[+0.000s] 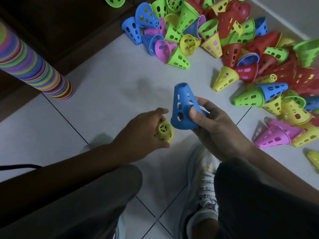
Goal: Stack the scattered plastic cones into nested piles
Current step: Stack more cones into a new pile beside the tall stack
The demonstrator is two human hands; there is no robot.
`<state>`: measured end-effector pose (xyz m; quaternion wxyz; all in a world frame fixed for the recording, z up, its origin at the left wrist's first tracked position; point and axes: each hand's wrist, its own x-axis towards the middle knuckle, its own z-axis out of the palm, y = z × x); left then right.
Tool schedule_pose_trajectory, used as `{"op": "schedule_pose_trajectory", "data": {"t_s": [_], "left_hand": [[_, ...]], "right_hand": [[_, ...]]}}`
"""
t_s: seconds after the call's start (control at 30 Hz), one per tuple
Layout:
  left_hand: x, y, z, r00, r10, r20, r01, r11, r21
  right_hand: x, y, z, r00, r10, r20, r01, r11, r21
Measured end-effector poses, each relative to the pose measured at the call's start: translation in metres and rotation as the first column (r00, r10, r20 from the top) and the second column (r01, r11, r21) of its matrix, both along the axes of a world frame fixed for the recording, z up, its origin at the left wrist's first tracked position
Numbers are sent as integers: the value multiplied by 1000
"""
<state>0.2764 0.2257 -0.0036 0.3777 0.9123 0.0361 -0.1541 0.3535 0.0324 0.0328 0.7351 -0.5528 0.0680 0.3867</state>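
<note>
Between right hand (209, 124) thumb and fingers, blue cone (183, 107), tip up.

The cone (183, 107) in the right hand (214, 128) is plain blue, pierced with rows of small holes. The cone (164, 131) in the left hand (145, 130) is pale yellow, its tip showing a spoked wheel pattern. The tall nested stack (32, 64) is banded in thin rings of purple, green, blue, yellow, pink and red. The loose heap of cones (224, 40) mixes bright green, yellow, blue, pink and red, all perforated. The floor tiles (103, 80) are pale grey-white with dark grout lines. The trousers (259, 204) are dark, the shoe (205, 192) white with white laces.
</note>
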Motion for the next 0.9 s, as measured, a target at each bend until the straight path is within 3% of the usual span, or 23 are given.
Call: {"op": "schedule_pose_trajectory", "data": {"t_s": [0.1, 0.2, 0.4, 0.47, 0.57, 0.67, 0.9], "left_hand": [[1, 9, 6, 999, 42, -30, -46, 987, -154], [0, 15, 21, 985, 172, 23, -147, 900, -411], [0, 10, 35, 961, 263, 85, -170, 804, -569], [-4, 13, 32, 946, 276, 168, -145, 827, -543], [-14, 20, 22, 935, 218, 278, -104, 923, -372], [-19, 23, 5, 956, 124, 266, -55, 966, -252], [-20, 10, -19, 959, 106, 263, -60, 982, -179]], "right_hand": [[-3, 4, 1, 998, 41, 47, -38, 998, -48], [-5, 8, 2, 983, 137, 125, -127, 989, -79], [-6, 11, 5, 945, 252, 210, -226, 964, -139], [-6, 9, 3, 943, 244, 226, -210, 964, -166], [-5, 5, 0, 932, 228, 281, -157, 955, -253], [1, -1, -2, 930, 203, 306, -111, 950, -293], [7, -10, 0, 929, 180, 322, -60, 935, -349]]}}
